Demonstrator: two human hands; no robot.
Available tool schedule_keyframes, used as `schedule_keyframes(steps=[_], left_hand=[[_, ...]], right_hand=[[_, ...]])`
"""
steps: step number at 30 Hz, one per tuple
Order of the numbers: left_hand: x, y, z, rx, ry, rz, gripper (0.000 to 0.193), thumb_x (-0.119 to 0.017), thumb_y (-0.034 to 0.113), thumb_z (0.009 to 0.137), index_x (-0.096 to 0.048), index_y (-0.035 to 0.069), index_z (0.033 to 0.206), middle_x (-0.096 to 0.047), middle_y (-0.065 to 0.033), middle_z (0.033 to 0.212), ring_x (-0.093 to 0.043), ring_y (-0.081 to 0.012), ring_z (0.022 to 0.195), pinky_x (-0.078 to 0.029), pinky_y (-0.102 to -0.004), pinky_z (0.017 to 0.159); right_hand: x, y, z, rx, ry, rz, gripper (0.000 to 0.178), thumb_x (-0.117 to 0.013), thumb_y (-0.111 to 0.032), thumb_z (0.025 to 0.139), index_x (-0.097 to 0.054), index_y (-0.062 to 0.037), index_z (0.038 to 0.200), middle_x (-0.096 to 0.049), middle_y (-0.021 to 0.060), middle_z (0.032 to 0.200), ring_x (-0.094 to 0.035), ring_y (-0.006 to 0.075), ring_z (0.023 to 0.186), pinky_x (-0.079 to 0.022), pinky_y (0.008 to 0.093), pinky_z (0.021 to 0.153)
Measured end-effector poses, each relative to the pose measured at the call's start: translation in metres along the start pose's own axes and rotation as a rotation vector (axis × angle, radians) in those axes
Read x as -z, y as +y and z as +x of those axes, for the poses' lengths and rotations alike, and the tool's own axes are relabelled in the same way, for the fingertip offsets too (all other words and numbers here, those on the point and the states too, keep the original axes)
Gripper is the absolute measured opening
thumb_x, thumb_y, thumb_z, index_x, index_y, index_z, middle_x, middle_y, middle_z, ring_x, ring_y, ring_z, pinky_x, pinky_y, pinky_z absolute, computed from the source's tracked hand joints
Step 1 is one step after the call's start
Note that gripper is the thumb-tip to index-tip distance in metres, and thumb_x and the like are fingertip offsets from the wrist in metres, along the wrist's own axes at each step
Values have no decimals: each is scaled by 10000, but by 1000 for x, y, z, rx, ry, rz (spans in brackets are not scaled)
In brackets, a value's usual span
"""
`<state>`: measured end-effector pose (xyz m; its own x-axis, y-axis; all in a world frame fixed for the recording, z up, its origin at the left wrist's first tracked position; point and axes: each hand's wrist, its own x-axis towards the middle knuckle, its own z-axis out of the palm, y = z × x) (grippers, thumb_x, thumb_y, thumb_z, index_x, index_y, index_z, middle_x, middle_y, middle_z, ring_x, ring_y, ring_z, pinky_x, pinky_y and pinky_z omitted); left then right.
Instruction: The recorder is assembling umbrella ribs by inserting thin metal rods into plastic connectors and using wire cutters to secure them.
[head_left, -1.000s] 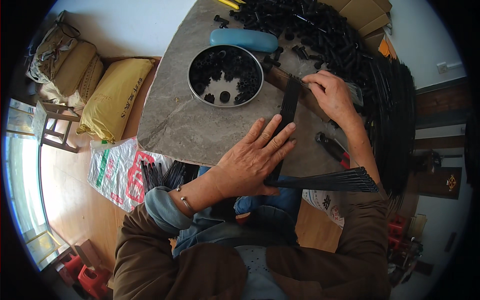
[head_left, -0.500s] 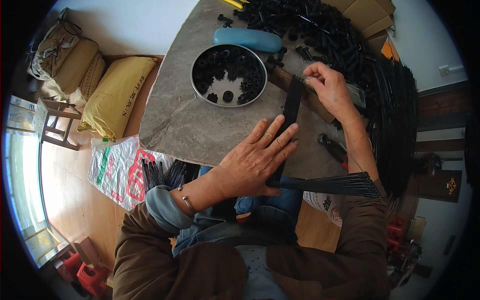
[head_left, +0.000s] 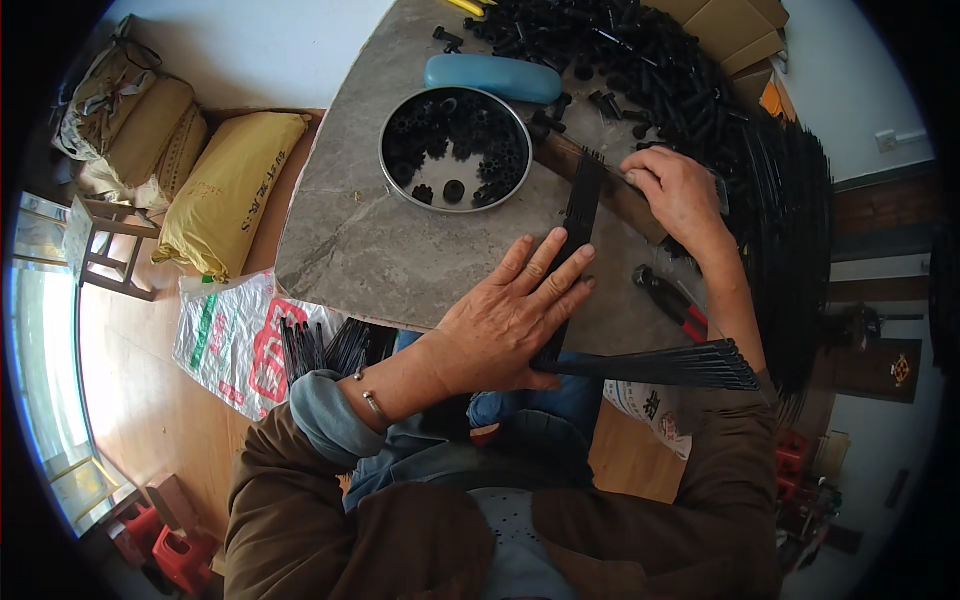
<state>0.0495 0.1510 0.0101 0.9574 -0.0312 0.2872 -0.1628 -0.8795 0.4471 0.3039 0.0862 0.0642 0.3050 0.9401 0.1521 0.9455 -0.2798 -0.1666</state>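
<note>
My left hand (head_left: 520,315) lies across a row of thin black metal ribs (head_left: 587,195), side by side like umbrella ribs. Its fingers are spread over them, and its thumb is at the jointed lower end by the table edge, holding the row against the tabletop. From that joint, more black rods (head_left: 660,366) fan out to the right above my lap. My right hand (head_left: 685,195) is closed in a pinch right of the ribs' upper tips; what is between thumb and forefinger is too fine to make out. Under the ribs' upper part lies a wooden strip (head_left: 625,203).
A round metal tin (head_left: 384,165) of small black ribbed parts stands left of the ribs, below a blue case (head_left: 492,79). Pliers with red handles (head_left: 668,300) lie near my right forearm. Black handles (head_left: 640,60) and long black rods (head_left: 790,230) are heaped at the right.
My right hand has moved right and slightly down, away from the ribs' tips, uncovering more of the pliers. My left hand and the ribs stay nearly in place.
</note>
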Motion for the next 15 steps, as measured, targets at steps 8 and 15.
schedule_keyframes(steps=[8,15], left_hand=[[-1,0,1,3,-2,-10,993,-754,568,598,-419,34,1365,-217,-173,1513,-153,-376,1412,-146,-488,1147],[0,1,0,9,-8,7,986,-753,567,599,-424,36,1362,-217,-172,1514,-153,-376,1412,-142,-488,1147]], right_hand=[[-4,4,2,3,27,92,79,-597,-120,846,-627,-71,899,-627,56,854,-619,267,800,-481,359,706],[-2,3,3,-2,-90,114,114,-540,-53,854,-616,-36,936,-620,83,891,-616,265,829,-475,334,731]])
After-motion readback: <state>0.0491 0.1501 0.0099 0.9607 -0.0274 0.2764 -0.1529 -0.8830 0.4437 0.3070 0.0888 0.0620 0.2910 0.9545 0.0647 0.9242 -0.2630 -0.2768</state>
